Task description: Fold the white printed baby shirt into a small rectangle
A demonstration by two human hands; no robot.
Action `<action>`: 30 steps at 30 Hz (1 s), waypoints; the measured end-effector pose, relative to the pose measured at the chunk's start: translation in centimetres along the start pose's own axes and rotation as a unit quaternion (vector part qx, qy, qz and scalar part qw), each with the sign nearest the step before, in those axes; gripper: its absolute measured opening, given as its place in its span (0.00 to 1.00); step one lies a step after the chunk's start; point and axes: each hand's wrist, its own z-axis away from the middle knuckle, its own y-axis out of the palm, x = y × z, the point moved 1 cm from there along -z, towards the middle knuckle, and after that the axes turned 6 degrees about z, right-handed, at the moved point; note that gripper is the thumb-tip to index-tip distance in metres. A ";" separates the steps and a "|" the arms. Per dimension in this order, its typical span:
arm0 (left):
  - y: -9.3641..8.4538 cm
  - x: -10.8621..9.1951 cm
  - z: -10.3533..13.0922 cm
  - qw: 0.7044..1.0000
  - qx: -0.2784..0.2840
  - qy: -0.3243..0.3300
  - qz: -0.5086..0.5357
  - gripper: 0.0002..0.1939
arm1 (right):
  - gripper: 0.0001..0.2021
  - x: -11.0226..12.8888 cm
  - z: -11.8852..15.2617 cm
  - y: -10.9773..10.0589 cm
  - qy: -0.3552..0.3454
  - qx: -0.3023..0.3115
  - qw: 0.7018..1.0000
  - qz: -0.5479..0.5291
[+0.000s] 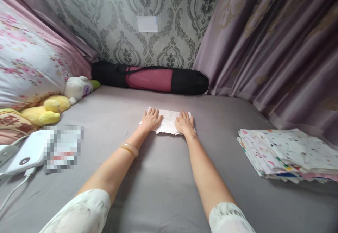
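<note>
A small folded white cloth (169, 123) with a faint print lies on the grey bed sheet (163, 176), straight in front of me. My left hand (152, 119) rests flat on its left end, fingers stretched forward. On the right end, my right hand (185, 122) lies palm down in the same way. Between the two hands the middle of the cloth shows, its near edge wavy. What lies under my palms is hidden.
Folded printed cloths (287, 152) are stacked at the right. A black and maroon roll bag (149, 79) lies along the wall. Plush toys (42, 115) and a floral pillow (29, 57) are at the left, near a white power bank (30, 153) with a cable.
</note>
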 end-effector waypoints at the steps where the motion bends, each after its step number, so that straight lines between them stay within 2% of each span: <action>1: -0.1 0.2 0.1 1.000 0.002 -0.002 0.001 0.32 | 0.27 -0.1 0.0 0.0 0.009 0.001 1.000 0.002; 15: -1.8 3.0 1.8 0.999 0.019 -0.040 -0.010 0.32 | 0.28 -1.6 0.8 -1.0 0.068 0.012 0.998 -0.002; 18: -2.1 1.9 1.7 0.999 -0.014 -0.032 -0.015 0.32 | 0.27 -1.0 0.9 -1.6 0.047 -0.022 0.999 -0.004; 22: -2.0 -1.4 1.3 0.996 -0.059 0.062 -0.020 0.29 | 0.26 1.1 1.0 -2.2 -0.060 -0.074 0.995 -0.011; 25: -1.1 -3.1 1.0 0.994 -0.030 0.104 -0.023 0.28 | 0.26 2.4 1.2 -1.8 -0.103 -0.045 0.994 -0.011; 28: 0.1 -3.2 0.7 0.995 0.009 0.101 -0.020 0.27 | 0.27 2.7 1.2 -1.1 -0.107 0.014 0.994 -0.016; 30: 0.6 -2.9 0.6 0.994 0.022 0.103 -0.019 0.27 | 0.27 2.7 1.1 -0.7 -0.109 0.031 0.993 -0.019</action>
